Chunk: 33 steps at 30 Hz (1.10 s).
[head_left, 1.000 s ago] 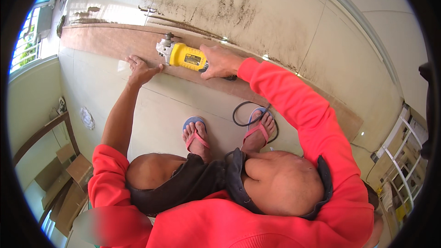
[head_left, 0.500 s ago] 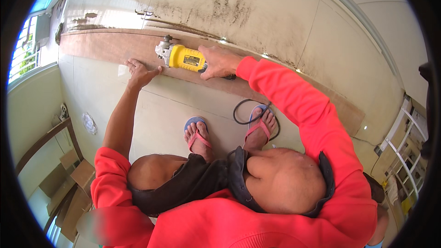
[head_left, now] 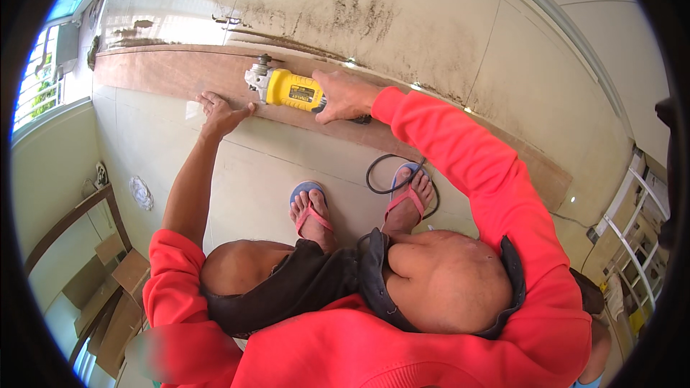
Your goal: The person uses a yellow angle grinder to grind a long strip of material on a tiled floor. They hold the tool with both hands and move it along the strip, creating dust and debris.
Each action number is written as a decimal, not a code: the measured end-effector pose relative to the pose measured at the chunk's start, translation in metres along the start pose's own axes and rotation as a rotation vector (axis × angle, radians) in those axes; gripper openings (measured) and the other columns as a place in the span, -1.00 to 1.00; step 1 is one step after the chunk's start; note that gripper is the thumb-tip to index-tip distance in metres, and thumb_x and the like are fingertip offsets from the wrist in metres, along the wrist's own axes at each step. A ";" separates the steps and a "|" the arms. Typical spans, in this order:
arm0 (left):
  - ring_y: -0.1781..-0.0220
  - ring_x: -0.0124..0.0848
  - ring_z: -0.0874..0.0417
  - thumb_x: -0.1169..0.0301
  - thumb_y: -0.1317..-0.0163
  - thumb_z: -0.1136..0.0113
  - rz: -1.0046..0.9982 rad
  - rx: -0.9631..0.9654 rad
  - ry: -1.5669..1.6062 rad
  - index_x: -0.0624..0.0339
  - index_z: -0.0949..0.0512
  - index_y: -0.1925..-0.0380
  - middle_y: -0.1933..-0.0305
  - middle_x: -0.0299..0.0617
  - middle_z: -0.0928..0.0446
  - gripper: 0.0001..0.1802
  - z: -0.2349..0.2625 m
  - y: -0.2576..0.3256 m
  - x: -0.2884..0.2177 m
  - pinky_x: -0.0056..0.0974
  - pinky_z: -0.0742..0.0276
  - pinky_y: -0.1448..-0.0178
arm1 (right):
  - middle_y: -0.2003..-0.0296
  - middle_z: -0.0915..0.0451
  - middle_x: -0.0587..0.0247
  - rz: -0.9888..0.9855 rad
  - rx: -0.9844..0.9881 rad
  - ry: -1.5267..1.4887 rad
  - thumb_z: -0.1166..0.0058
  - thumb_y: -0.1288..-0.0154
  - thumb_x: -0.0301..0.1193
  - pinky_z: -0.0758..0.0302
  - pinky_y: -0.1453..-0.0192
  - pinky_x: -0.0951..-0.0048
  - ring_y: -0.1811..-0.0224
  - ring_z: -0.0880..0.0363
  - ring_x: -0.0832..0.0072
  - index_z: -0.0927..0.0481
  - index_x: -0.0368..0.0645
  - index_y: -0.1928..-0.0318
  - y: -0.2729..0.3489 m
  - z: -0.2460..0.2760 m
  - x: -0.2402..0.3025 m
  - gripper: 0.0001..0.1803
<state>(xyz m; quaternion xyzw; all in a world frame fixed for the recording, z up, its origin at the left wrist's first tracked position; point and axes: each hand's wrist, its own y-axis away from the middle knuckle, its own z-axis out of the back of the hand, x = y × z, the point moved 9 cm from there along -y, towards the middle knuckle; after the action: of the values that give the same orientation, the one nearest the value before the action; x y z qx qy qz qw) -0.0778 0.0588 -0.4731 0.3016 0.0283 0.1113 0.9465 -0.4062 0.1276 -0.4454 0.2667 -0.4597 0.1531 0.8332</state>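
Both hands and yellow grinder (head_left: 291, 89) barely shifted along plank (head_left: 158, 72).

A single wide fisheye view from a head-worn camera looks steeply down over a crouching person's knees to the tiled floor (head_left: 287, 165), straight lines bowing toward a dark round rim; both arms reach in from the lower edge, close beneath the lens.

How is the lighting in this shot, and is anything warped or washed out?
Head view: daylight glare washes out the glossy floor tiles at upper left; the fisheye bends the long brown plank and the tile joints; a black rim rings the picture; the yellow angle grinder stays sharp.
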 end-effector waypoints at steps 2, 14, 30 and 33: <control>-0.77 0.40 0.36 -0.33 -0.03 -0.57 0.003 -0.004 0.000 0.63 0.51 -0.58 -0.70 0.55 0.62 0.74 0.000 0.000 0.001 0.24 0.06 -0.75 | 0.20 -0.73 -0.31 0.001 0.002 -0.007 -0.49 0.08 -0.17 -0.68 0.03 0.01 0.12 -0.77 -0.13 -0.47 -0.39 -0.04 0.000 0.001 0.000 -0.24; -0.78 0.38 0.35 -0.35 -0.01 -0.58 0.015 0.008 0.000 0.60 0.52 -0.58 -0.70 0.54 0.61 0.76 0.002 0.003 -0.001 0.32 0.08 -0.74 | 0.19 -0.73 -0.30 -0.027 0.037 -0.022 -0.49 0.05 -0.16 -0.68 0.02 -0.01 0.12 -0.76 -0.14 -0.46 -0.39 -0.05 0.006 0.003 0.000 -0.24; -0.77 0.42 0.40 -0.32 -0.01 -0.60 -0.002 0.010 0.025 0.64 0.52 -0.57 -0.69 0.57 0.61 0.76 0.003 0.003 -0.003 0.20 0.16 -0.78 | 0.17 -0.73 -0.28 -0.029 0.037 0.009 -0.48 0.04 -0.17 -0.66 -0.01 -0.01 0.08 -0.75 -0.14 -0.48 -0.37 -0.04 0.014 0.006 0.000 -0.28; -0.77 0.42 0.40 -0.32 -0.02 -0.59 0.001 0.016 0.028 0.65 0.53 -0.56 -0.69 0.58 0.61 0.76 0.003 0.003 -0.004 0.19 0.15 -0.79 | 0.17 -0.73 -0.27 -0.038 0.038 0.006 -0.48 0.04 -0.16 -0.66 -0.01 -0.01 0.08 -0.75 -0.14 -0.48 -0.36 -0.04 0.016 0.006 -0.003 -0.27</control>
<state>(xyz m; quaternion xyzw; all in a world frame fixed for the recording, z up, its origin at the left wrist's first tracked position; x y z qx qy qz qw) -0.0823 0.0588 -0.4688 0.3075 0.0425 0.1160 0.9435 -0.4199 0.1368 -0.4400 0.2906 -0.4491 0.1469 0.8320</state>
